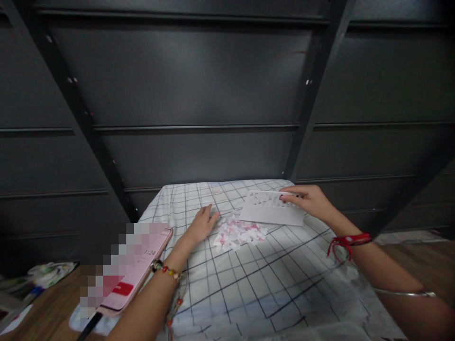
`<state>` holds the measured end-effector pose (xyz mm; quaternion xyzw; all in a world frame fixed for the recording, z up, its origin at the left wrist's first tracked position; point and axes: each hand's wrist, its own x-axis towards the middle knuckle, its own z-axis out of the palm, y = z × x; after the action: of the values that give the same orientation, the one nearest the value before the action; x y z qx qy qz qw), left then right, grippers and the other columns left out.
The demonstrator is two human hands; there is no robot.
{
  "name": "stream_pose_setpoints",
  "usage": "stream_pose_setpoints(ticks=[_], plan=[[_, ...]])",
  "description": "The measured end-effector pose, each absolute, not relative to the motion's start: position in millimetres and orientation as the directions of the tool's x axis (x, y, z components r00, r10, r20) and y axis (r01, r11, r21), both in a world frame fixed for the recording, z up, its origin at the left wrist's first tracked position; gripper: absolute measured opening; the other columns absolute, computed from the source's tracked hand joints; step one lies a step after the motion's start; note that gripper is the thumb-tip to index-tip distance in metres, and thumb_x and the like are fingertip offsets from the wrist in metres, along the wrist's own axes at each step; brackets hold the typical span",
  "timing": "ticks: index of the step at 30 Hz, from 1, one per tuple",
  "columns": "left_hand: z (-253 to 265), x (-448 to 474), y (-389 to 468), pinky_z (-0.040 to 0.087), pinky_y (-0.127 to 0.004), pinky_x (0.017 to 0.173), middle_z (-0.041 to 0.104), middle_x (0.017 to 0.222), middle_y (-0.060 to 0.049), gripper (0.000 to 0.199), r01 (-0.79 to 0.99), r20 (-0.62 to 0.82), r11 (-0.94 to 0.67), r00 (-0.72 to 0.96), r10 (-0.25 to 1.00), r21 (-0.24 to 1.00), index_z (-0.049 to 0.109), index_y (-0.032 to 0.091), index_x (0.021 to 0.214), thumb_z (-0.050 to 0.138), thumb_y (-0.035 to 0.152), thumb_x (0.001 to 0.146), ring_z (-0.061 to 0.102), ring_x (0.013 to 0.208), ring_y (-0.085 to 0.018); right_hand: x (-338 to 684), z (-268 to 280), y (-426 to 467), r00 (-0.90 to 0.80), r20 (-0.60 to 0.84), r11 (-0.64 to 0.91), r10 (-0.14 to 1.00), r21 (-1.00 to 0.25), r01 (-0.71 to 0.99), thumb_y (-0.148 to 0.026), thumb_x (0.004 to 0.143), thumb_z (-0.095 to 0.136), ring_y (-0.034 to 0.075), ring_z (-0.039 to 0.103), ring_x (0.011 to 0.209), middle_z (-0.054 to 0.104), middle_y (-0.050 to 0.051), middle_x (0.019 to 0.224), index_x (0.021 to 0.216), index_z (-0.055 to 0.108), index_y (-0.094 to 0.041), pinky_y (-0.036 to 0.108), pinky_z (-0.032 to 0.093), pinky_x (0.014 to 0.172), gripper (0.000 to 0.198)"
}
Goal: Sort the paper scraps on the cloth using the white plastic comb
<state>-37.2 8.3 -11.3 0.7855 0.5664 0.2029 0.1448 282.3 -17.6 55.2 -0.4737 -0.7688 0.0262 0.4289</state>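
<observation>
Head view — the right hand [305,200] pinches the white card [272,214] near its far right corner, beside paper scraps [241,233] on the checked cloth [245,284]. Probably light, stiffish and creasable, it suits an edge hold — the left hand [203,223] is empty, fingers spread.

Scraps [240,234] papery & matt, cover [227,279] clothlike, bkgd panels [199,76] metal-look w/ sheen.

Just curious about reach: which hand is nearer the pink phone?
Left. The left hand is right of the phone; the right hand is farther right, holding the white card.
</observation>
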Motion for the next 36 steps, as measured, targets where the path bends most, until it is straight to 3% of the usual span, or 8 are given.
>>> stream_pose_setpoints(ticks=[6, 14, 22, 29, 36], plan=[[-11, -40, 4, 0.024, -0.039, 0.109, 0.04, 0.141, -0.019, 0.058, 0.828, 0.134, -0.323, 0.295, 0.946, 0.459, 0.035, 0.005, 0.136, 0.026, 0.044, 0.093, 0.034, 0.132, -0.027, 264, 55, 10, -0.205, 0.631, 0.597, 0.748, -0.506, 0.623, -0.047, 0.073, 0.061, 0.023, 0.068, 0.079, 0.074, 0.008, 0.084, 0.079, 0.074, -0.021, 0.036, 0.053, 0.072, 0.03], [-10, -41, 2, 0.029, -0.035, 0.106, 0.047, 0.136, -0.016, 0.055, 0.874, 0.139, -0.323, 0.292, 0.946, 0.363, 0.036, 0.007, 0.137, 0.02, 0.04, 0.096, 0.042, 0.126, -0.024, 245, 51, 13, -0.223, 0.624, 0.633, 0.749, -0.576, 0.516, -0.051, 0.071, 0.062, 0.02, 0.067, 0.065, 0.073, 0.007, 0.073, 0.071, 0.073, -0.021, 0.03, 0.053, 0.056, 0.032], [-5, -38, 1, 0.038, -0.035, 0.099, 0.052, 0.129, -0.017, 0.047, 0.924, 0.149, -0.316, 0.289, 0.946, 0.213, 0.041, 0.009, 0.131, 0.022, 0.035, 0.097, 0.047, 0.121, -0.026, 235, 56, -12, -0.368, 0.714, 0.772, 0.596, -0.384, 0.506, -0.035, 0.078, 0.06, 0.017, 0.067, 0.062, 0.072, 0.002, 0.069, 0.074, 0.072, -0.023, 0.026, 0.051, 0.054, 0.018], [-6, -39, 0, 0.042, -0.035, 0.093, 0.054, 0.122, -0.016, 0.043, 0.932, 0.086, -0.316, 0.305, 0.948, 0.177, 0.045, 0.01, 0.127, 0.025, 0.033, 0.096, 0.052, 0.113, -0.027, 233, 53, -16, -0.47, 0.652, 0.791, 0.595, -0.372, 0.485, -0.035, 0.081, 0.057, 0.015, 0.067, 0.064, 0.072, 0.001, 0.069, 0.072, 0.07, -0.023, 0.024, 0.051, 0.057, 0.02], [-5, -37, 0, 0.041, -0.035, 0.095, 0.052, 0.125, -0.016, 0.042, 0.938, 0.063, -0.303, 0.296, 0.953, 0.17, 0.042, 0.01, 0.129, 0.028, 0.032, 0.096, 0.05, 0.116, -0.027, 227, 50, -15, -0.431, 0.7, 0.789, 0.569, -0.318, 0.525, -0.034, 0.082, 0.055, 0.014, 0.066, 0.062, 0.072, 0.0, 0.068, 0.073, 0.071, -0.024, 0.023, 0.051, 0.055, 0.021]])
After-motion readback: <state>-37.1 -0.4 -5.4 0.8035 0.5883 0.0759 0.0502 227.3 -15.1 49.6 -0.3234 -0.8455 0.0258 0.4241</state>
